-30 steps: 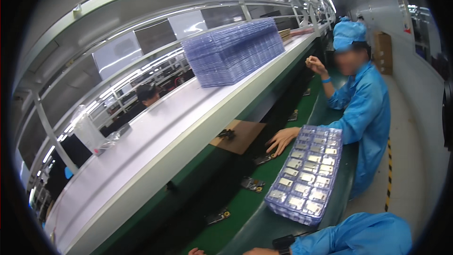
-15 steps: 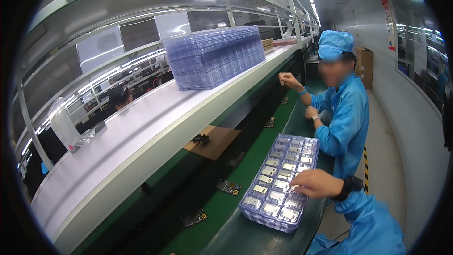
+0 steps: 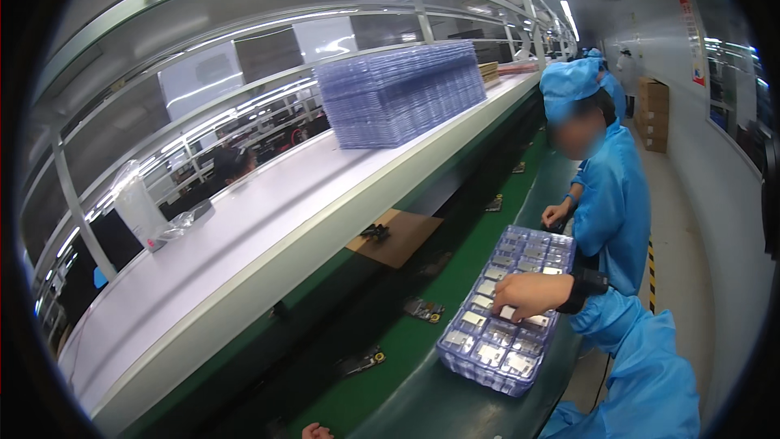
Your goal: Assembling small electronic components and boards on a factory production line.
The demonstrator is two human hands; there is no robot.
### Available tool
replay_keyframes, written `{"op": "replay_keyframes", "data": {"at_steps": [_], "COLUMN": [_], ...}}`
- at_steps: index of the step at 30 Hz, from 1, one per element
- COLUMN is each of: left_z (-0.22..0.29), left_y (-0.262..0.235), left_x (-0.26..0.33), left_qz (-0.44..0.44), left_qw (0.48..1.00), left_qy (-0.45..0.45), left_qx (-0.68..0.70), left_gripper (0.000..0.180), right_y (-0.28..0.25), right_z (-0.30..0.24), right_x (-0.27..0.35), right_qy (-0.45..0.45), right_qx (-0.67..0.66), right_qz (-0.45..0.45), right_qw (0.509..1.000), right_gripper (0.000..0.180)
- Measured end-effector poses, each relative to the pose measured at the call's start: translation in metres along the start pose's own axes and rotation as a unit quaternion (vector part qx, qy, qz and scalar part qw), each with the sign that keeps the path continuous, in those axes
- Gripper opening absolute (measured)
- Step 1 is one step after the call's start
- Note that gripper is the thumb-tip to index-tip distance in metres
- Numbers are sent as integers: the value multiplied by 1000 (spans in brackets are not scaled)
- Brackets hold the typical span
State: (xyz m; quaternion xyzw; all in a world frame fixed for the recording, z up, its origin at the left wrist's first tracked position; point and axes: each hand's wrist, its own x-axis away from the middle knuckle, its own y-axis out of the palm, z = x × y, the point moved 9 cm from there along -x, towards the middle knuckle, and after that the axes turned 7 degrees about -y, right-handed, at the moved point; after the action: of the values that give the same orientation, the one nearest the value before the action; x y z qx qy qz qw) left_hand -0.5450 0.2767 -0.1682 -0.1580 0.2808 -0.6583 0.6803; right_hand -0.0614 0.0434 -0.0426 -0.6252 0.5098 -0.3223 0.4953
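Observation:
My right hand (image 3: 532,293) reaches over a clear plastic blister tray (image 3: 451,356), which sits on top of a stack of such trays. Its fingers are bent down and close together at a pocket in the middle of the tray. A small pale metal piece (image 3: 509,313) shows by the fingertips; whether they grip it is hidden. Flat silvery pieces fill the other visible pockets. Only a few fingertips of my left hand (image 3: 317,432) show at the bottom edge, near the green belt (image 3: 390,386).
Small circuit boards, among them one board (image 3: 425,309), lie along the belt. A brown sheet (image 3: 398,240) with a black part lies under the white shelf (image 3: 268,207). A tall stack of clear trays (image 3: 402,97) stands on that shelf. A co-worker in blue (image 3: 613,195) sits beyond my tray.
My right hand has moved from the tray's right side inward over its middle. My left fingertips have come further into view at the bottom. The co-worker's raised hand has come down. The view has shifted.

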Motion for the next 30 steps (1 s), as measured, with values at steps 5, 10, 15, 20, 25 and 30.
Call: {"op": "replay_keyframes", "data": {"at_steps": [5, 10, 15, 20, 25, 30], "left_z": [-10, -26, -29, -75, -88, -29], "left_y": [-12, -30, -90, -156, -154, -172], "left_x": [-9, -13, -1, 18, -7, 22], "left_qz": [70, 175, 309, 462, 312, 434], "left_qw": [993, 975, 946, 777, 854, 863], "left_qy": [-50, -39, -10, -143, -240, -10], "left_qx": [83, 131, -102, -403, -341, -258], "left_gripper": [20, 15, 26, 55, 61, 17], "right_y": [-43, 26, 146, 187, 184, 189], "right_z": [-53, -191, -250, -233, -215, -216], "right_x": [9, -37, -95, -90, -80, -72], "right_qy": [-12, -205, -203, -169, -130, -178], "right_qx": [-56, -356, -401, -367, -343, -296], "right_qz": [131, 123, 124, 100, 87, 25], "right_qw": [990, 904, 885, 909, 926, 938], "right_gripper": [8, 13, 17, 17, 16, 13]}}
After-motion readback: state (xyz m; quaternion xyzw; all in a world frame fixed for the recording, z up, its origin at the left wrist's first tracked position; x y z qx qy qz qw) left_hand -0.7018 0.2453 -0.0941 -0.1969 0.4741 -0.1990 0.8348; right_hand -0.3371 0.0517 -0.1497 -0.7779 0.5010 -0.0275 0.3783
